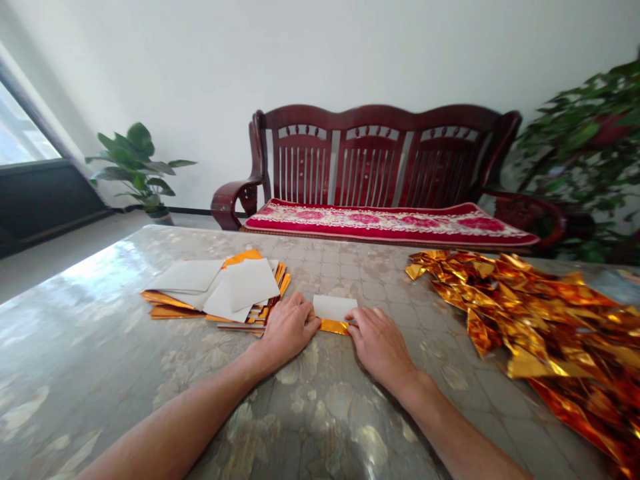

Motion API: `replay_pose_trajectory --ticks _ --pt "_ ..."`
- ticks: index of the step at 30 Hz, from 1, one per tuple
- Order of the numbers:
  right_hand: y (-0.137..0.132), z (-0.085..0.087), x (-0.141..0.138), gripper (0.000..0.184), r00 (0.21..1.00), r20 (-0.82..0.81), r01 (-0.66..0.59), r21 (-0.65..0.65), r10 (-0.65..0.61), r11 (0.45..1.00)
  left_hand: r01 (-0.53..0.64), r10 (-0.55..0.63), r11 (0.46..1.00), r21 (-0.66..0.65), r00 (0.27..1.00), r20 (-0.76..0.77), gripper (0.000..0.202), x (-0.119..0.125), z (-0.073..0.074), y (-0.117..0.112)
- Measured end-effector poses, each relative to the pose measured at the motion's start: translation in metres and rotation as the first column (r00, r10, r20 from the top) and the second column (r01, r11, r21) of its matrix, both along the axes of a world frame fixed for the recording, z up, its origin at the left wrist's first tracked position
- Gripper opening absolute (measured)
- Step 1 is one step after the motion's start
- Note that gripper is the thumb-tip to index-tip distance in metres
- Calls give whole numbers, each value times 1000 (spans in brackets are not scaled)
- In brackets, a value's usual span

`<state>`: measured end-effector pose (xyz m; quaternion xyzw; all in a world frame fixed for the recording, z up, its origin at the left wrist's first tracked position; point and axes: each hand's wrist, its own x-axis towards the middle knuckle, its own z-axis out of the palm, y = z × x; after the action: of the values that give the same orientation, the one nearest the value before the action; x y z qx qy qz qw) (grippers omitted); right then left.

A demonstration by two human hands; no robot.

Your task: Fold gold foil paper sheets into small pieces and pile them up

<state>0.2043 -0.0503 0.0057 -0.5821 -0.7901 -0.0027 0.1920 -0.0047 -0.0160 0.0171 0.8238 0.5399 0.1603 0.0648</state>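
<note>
A sheet of gold foil paper (335, 307) lies on the table with its white back up, and its near edge is turned over into a shiny gold strip. At the left end of that fold, my left hand (291, 323) grips the paper with curled fingers. My right hand (379, 340) pinches the right end between thumb and fingers. Just left of my left hand sits a loose stack of the same paper (250, 288), some sheets white side up, with orange-gold edges showing. My fingers partly hide both ends of the sheet.
A large heap of folded gold foil pieces (540, 313) covers the table's right side. The patterned tabletop (210, 400) reaches toward a dark red wooden bench (367, 160) with a red runner. Potted plants (140, 163) stand at both sides.
</note>
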Motion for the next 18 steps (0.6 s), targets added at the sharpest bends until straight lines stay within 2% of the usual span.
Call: replay_pose_trajectory --ticks 6,9,11,14,18 --pt "-1 1 0 15 1000 20 24 20 -24 1000 -15 17 999 49 999 -42 15 2 1 -6" --pt "-3 6 -1 16 999 35 10 67 -13 998 64 -64 990 122 998 -4 28 3 -1 -8" --pt "-5 9 -1 14 998 59 -43 98 38 994 173 -175 976 132 985 0 27 5 -3 -8" --pt "-6 10 -2 15 981 113 -173 110 161 979 321 -319 944 78 947 -42 24 7 -5 -10" --pt "-6 9 -1 17 947 143 -302 86 288 949 348 -332 936 55 923 -197 17 12 -6 -18"
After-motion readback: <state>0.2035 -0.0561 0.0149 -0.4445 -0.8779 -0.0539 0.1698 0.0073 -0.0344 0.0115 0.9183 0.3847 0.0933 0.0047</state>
